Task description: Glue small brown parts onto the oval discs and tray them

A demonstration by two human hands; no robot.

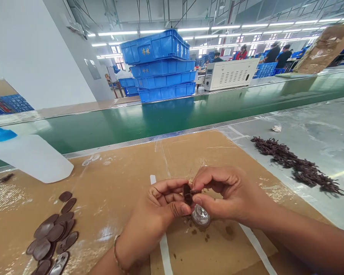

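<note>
Between the fingertips of my left hand is a small dark brown oval piece, held on edge. My right hand pinches a short dark brown strip against that piece's right side. Just below the fingers a small clear, shiny cup rests on the brown board, partly hidden by my right thumb. Dark drips spot the board around it. Off to the left lies a loose pile of similar dark brown oval pieces, several overlapping.
A white bottle with a blue nozzle lies at the left. Dark twisted strips form a long heap at the right. Beyond the board runs a green conveyor belt, with stacked blue crates and a beige machine behind. People work farther back.
</note>
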